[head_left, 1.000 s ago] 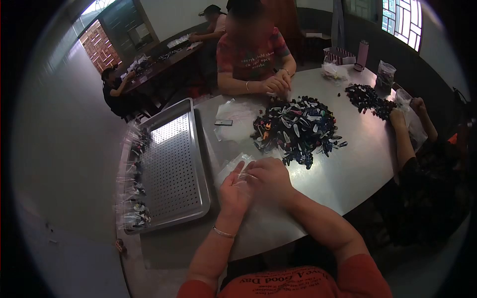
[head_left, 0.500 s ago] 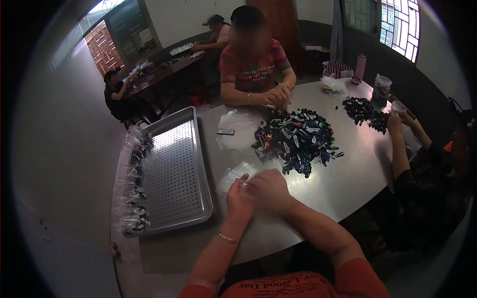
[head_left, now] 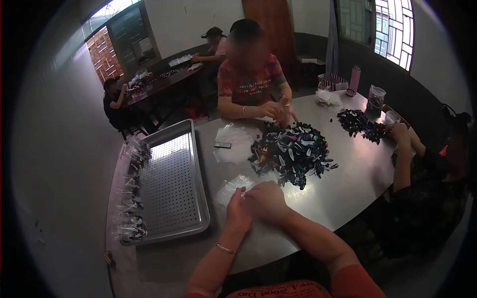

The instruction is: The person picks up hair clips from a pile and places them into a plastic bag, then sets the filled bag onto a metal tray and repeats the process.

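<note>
My left hand (head_left: 239, 211) and my right hand (head_left: 267, 202) meet above the near part of the metal table. The left thumb and fingers are pinched on what looks like a small clear plastic bag (head_left: 242, 195), mostly hidden between the hands. My right hand is closed beside it, knuckles up and slightly blurred; what its fingers hold is hidden. Just beyond them lies a stack of clear plastic bags (head_left: 229, 187). Farther off, a heap of dark snap hair clips (head_left: 290, 153) covers the middle of the table.
At left stands a perforated metal tray (head_left: 204, 198), with filled clear bags (head_left: 130, 201) along its far-left rim. A co-worker (head_left: 251, 82) sits opposite, hands at the heap. Another person's hands (head_left: 400, 134) work at right near a smaller dark pile (head_left: 358, 123). A pink bottle (head_left: 355, 79) stands behind.
The view has shifted slightly. My hands stay together, with less of the plastic showing between them. The co-worker opposite has moved a hand out toward the heap, fingers spread.
</note>
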Action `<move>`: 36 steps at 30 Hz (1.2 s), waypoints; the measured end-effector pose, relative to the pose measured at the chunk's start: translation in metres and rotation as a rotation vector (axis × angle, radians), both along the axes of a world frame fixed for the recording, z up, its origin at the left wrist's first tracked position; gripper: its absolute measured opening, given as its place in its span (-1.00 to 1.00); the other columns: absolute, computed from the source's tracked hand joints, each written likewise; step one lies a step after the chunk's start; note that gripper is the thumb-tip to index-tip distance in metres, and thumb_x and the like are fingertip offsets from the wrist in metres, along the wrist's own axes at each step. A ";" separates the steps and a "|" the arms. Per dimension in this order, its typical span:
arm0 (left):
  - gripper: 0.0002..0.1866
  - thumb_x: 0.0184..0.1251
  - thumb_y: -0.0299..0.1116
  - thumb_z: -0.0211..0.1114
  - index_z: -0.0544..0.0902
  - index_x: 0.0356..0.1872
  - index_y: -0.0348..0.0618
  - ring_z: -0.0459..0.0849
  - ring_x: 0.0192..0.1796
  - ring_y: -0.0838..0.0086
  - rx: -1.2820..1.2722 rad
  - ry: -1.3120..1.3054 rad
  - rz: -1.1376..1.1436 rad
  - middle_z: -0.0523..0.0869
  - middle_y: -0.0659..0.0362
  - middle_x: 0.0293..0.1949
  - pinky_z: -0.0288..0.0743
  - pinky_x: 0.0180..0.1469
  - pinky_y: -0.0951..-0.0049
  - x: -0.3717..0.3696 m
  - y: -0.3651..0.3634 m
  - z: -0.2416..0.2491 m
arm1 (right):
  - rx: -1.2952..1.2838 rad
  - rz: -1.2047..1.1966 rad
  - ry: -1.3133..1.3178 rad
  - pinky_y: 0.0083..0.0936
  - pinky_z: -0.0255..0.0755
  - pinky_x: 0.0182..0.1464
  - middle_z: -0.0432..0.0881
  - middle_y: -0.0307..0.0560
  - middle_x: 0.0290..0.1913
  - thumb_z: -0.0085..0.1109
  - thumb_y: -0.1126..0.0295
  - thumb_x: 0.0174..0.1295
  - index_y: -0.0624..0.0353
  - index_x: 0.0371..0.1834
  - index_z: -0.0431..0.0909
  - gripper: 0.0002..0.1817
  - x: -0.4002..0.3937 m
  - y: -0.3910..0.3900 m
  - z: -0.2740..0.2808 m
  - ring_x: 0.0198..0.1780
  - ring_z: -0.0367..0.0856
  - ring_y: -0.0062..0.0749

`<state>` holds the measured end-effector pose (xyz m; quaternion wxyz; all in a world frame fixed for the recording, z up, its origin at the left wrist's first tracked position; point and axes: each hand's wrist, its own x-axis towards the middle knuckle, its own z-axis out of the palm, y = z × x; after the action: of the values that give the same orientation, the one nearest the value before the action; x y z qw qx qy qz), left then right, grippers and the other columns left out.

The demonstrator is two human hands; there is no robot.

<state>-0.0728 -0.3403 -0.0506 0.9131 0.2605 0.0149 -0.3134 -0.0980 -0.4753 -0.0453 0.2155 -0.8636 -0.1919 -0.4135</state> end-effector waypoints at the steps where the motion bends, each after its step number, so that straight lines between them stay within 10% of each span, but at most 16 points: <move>1: -0.70 0.45 -0.19 0.03 0.45 0.02 -0.16 0.58 -0.02 0.39 -0.049 -0.001 -0.013 0.59 0.12 -0.09 0.48 0.02 0.37 0.000 0.000 0.000 | -0.034 0.020 -0.002 -0.39 0.35 -0.32 0.56 -0.22 -0.41 0.29 0.41 -0.21 0.05 -0.38 0.57 -0.76 -0.001 0.000 0.000 -0.36 0.55 -0.31; 4: -0.70 0.46 -0.18 0.03 0.48 0.01 -0.18 0.57 -0.01 0.41 -0.006 -0.083 -0.035 0.58 0.11 -0.08 0.49 0.01 0.39 0.004 -0.004 -0.009 | 0.016 -0.033 -0.054 -0.31 0.38 -0.35 0.59 -0.22 -0.55 0.29 0.26 -0.19 -0.02 -0.60 0.60 -0.89 -0.002 0.006 0.007 -0.46 0.58 -0.25; 20: -0.72 0.41 -0.29 0.04 0.44 0.02 -0.21 0.60 -0.15 0.35 -0.022 0.023 0.074 0.58 0.08 -0.20 0.53 -0.07 0.26 0.010 -0.010 -0.016 | -0.249 -0.039 -0.002 -0.37 0.34 -0.31 0.57 -0.23 -0.43 0.35 0.35 -0.12 0.04 -0.39 0.59 -0.81 -0.014 0.008 0.028 -0.37 0.54 -0.29; 29: -0.66 0.42 -0.14 0.09 0.40 -0.06 -0.23 0.61 -0.14 0.15 -0.150 0.175 0.034 0.57 0.00 -0.22 0.56 -0.03 0.03 0.017 -0.006 -0.015 | 0.227 -0.069 0.213 -0.55 0.48 -0.28 0.62 -0.14 -0.33 0.38 0.45 -0.03 0.17 -0.16 0.61 -0.68 -0.041 0.009 0.047 -0.33 0.59 -0.45; 36: -0.64 0.44 -0.11 0.07 0.43 -0.20 -0.28 0.59 -0.08 0.03 -0.216 0.231 0.040 0.58 -0.12 -0.23 0.47 0.14 -0.10 0.022 0.004 -0.002 | 0.664 -0.529 0.492 -0.58 0.50 -0.26 0.65 -0.13 -0.21 0.30 0.39 0.14 0.27 -0.05 0.58 -0.68 -0.067 -0.090 0.010 -0.31 0.59 -0.55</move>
<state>-0.0508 -0.3362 -0.0525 0.9340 0.1225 0.0914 -0.3229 -0.1652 -0.5653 -0.0351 0.4058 -0.8394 0.2328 -0.2767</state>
